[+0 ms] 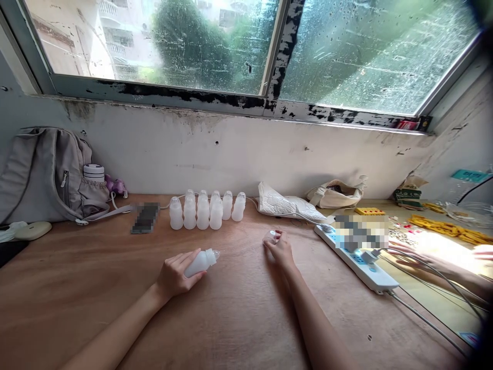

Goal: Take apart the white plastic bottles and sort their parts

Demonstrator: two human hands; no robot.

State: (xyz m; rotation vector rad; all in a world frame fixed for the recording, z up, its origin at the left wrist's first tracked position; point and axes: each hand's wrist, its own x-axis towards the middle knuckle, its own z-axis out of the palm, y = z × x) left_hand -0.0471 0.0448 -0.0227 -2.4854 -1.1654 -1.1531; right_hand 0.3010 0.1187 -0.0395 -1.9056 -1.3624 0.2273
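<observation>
My left hand (177,273) is wrapped round a frosted white bottle (199,263), tilted so its clear, narrow tip points right. To the right, my right hand (281,248) has its fingers closed on a small clear cap (271,236), close to the tabletop. Beyond both hands, several similar frosted bottles (203,211) stand upright in a cluster on the wooden table (231,318).
A grey backpack (50,174) and a blurred dark phone-like slab (145,218) lie left. At the back are a white padded packet (287,203) and a beige pouch (338,194). A power strip (358,262) with cables lies right, near another person's hands (419,257).
</observation>
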